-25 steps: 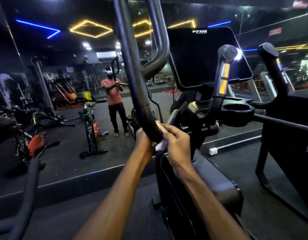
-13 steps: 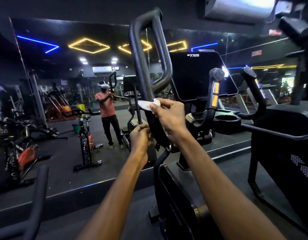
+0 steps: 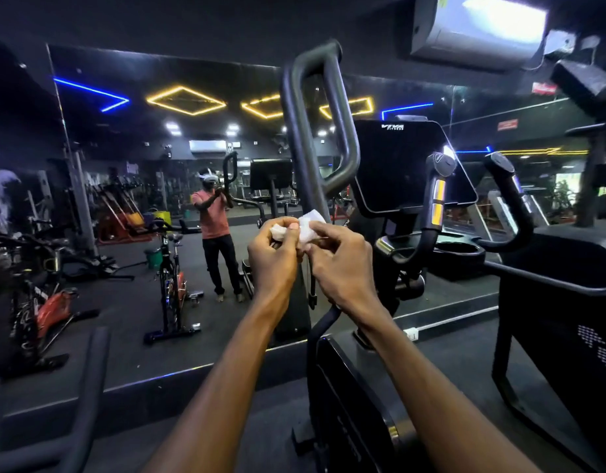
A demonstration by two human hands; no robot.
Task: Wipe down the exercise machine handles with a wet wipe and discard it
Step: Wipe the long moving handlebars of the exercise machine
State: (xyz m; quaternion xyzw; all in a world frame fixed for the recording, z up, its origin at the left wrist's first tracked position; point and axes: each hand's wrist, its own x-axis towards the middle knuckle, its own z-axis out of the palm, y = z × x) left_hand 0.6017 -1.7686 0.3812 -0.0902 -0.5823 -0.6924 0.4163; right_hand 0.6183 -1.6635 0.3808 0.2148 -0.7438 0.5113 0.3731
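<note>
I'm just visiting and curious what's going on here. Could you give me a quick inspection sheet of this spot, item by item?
Surface: dark gym floor, bare where it shows.
Job's things: white wet wipe, crumpled, held in front of the looped handle of the exercise machine.
Clutter: nothing seen near the hands.
Grippers: left hand and right hand both pinch the wipe between them; neither holds the handle.
Cables: a thin dark cable hangs by the handle's post.
Surroundings: console screen, two short grips with a cup holder, a wall mirror showing spin bikes and the person's reflection.
</note>
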